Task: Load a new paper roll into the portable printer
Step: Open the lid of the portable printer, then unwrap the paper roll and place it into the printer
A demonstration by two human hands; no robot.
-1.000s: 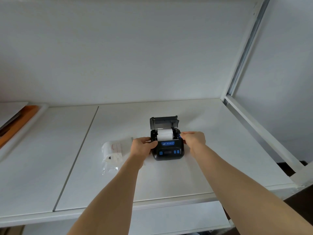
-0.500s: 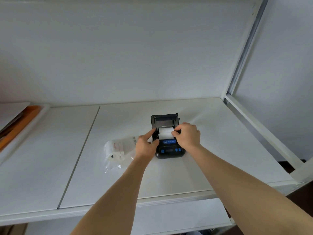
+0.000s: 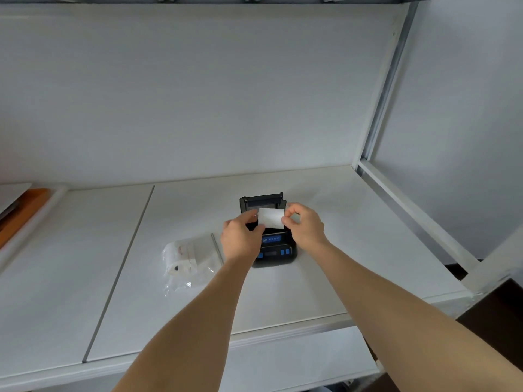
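A small black portable printer (image 3: 276, 250) with blue buttons sits on the white shelf, its lid (image 3: 261, 201) standing open at the back. A white strip of paper (image 3: 270, 218) rises from the roll in the printer's bay. My left hand (image 3: 240, 236) pinches the strip's left edge and my right hand (image 3: 304, 226) pinches its right edge, holding it flat above the bay. The roll itself is mostly hidden behind the strip and my fingers.
A clear plastic bag (image 3: 195, 264) with another white paper roll (image 3: 178, 258) lies just left of the printer. The white shelf (image 3: 325, 278) has a seam at the left and a metal frame post (image 3: 387, 89) at the right. An orange object (image 3: 22, 210) lies at far left.
Both hands moved from the printer's sides onto the roll, then pulled the paper's free end up out of the bay. The head view came closer.
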